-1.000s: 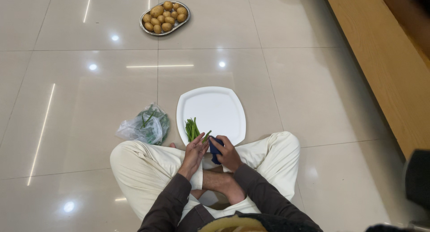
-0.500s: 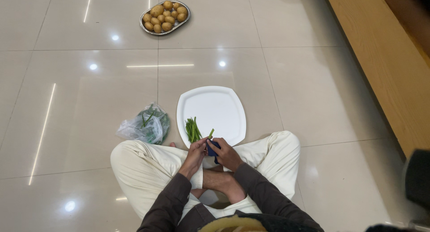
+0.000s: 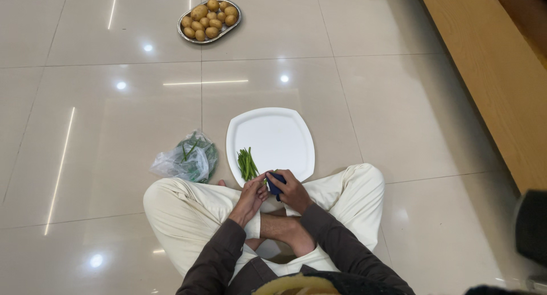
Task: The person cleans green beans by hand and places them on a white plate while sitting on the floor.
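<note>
since a moment ago little is shifting: left hand [image 3: 250, 193] is pinching a thin, bendy green bean [image 3: 263, 181] at its tip, right hand [image 3: 292, 190] gripping a blue-handled knife [image 3: 276, 185] at the white plate's [image 3: 285, 136] near edge.

Crumpled clear plastic bag [image 3: 185, 160] beside left knee

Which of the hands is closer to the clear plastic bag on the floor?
Left. The left hand is at the white plate's near edge, to the right of the plastic bag. The right hand, gripping a dark blue thing, sits farther right.
</note>
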